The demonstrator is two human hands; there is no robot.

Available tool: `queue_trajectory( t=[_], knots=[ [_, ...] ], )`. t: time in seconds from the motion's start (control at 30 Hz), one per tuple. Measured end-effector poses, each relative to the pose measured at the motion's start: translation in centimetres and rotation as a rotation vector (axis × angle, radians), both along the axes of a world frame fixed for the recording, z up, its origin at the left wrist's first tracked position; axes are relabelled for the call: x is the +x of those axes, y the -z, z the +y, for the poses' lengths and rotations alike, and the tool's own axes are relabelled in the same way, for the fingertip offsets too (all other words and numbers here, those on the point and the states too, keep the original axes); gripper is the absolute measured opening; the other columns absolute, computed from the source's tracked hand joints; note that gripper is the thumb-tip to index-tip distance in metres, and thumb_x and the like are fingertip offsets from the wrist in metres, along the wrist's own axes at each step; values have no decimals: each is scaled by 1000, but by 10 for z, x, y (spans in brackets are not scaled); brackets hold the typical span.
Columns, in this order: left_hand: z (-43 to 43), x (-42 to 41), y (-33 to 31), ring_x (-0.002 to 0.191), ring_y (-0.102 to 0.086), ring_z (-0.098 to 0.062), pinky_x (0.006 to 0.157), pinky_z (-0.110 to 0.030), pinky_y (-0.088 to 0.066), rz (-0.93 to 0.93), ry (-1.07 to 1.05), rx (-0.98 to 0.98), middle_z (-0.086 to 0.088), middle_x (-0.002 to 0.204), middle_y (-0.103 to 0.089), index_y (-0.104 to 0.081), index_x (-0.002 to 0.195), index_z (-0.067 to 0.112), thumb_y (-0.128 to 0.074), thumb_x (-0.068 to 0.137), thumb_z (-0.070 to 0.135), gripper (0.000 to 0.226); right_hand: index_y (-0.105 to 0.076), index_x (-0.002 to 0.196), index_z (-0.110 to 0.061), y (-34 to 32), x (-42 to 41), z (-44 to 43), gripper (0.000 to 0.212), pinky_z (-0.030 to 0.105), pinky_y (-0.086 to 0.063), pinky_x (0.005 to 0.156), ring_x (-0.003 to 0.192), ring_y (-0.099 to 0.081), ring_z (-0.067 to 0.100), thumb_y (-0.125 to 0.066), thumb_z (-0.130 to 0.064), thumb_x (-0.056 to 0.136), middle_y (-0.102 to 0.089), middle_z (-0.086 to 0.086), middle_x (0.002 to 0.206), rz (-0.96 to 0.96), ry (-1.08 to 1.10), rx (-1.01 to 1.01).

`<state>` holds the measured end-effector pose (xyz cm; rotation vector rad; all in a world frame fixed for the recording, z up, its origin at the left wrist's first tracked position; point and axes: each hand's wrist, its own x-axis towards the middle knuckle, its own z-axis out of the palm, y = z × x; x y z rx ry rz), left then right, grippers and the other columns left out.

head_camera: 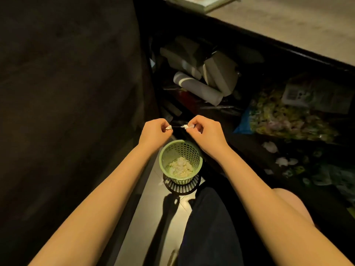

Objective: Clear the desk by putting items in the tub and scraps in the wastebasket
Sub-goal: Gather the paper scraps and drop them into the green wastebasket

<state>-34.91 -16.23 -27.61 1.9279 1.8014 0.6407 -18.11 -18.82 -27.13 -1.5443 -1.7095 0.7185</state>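
A small green perforated wastebasket (189, 150) stands on the tiled floor below my hands, with crumpled paper scraps (180, 167) in its bottom. My left hand (154, 131) is closed, pinching a small white scrap (169, 127) between thumb and fingers. My right hand (206, 132) is closed too, pinching another white scrap (184, 126). The two scraps sit a short gap apart, just above and behind the basket's rim. No tub is in view.
A dark wall or furniture side (67, 93) fills the left. Under the desk top (288, 25) lie grey boxes and a rolled tube (197, 86), a bag of yellow-green items (278, 116), and loose white scraps (269, 146). My dark-clothed leg (209, 227) is at bottom centre.
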Motion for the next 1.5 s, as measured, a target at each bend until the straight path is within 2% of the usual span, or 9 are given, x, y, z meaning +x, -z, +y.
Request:
queue_trajectory(
  t=[0.17,0.37,0.57,0.73,0.83,1.03,1.17,1.3,1.5],
  knots=[
    [22,-4,56,78,-57,-20,70,-36,-48,22,-30,-142,-2,80,-61,-63,82,10,-58,81,9,5,-62,82,-19,53,-3,26,5,24,-38,55,59,-50,10,-61,-22,86,-52,-7,61,-75,-6,-133],
    [50,-8,116,78,-53,-18,67,-29,-42,130,-9,-259,-2,83,-58,-61,82,13,-56,83,12,5,-62,82,-20,103,-4,62,7,38,-49,63,64,-56,20,-58,-23,87,-51,-7,59,-149,-15,-271],
    [73,2,173,92,-59,-29,68,-34,-44,291,44,-362,-12,96,-65,-64,93,6,-52,87,14,16,-60,87,-19,149,-3,88,5,35,-47,66,75,-59,21,-58,-23,88,-53,-7,71,-244,-45,-378],
    [84,16,216,94,-59,-32,64,-32,-38,308,54,-464,-14,96,-64,-64,92,6,-49,86,10,16,-54,85,-23,176,6,92,5,32,-42,63,79,-56,21,-56,-22,89,-54,-4,81,-299,-74,-441],
    [85,23,234,101,-58,-33,69,-33,-39,294,55,-539,-15,106,-64,-63,101,6,-49,88,9,20,-58,84,-21,189,11,91,3,36,-48,67,74,-57,23,-58,-21,87,-54,-4,75,-249,-36,-470],
    [78,22,251,115,-54,-31,88,-36,-45,256,89,-650,-15,125,-57,-49,126,6,-55,86,14,41,-57,82,-21,198,15,91,5,32,-44,65,70,-51,17,-60,-21,86,-46,-11,63,-220,-18,-490],
    [74,7,245,115,-54,-30,92,-40,-47,279,107,-609,-12,127,-56,-48,128,10,-55,87,23,43,-55,82,-22,203,13,90,6,30,-41,64,72,-51,18,-60,-22,87,-46,-10,66,-258,-41,-546],
    [76,-13,230,108,-56,-31,90,-44,-49,307,138,-486,-12,118,-60,-53,121,9,-54,87,24,37,-55,85,-19,206,6,104,4,30,-39,65,82,-55,23,-55,-21,89,-58,-1,84,-397,-112,-570],
    [83,-30,217,106,-54,-28,86,-43,-49,360,173,-354,-9,115,-60,-54,119,10,-53,88,25,34,-53,88,-16,225,-20,131,5,31,-37,64,87,-58,28,-49,-18,91,-61,6,92,-394,-79,-590]
  ],
)
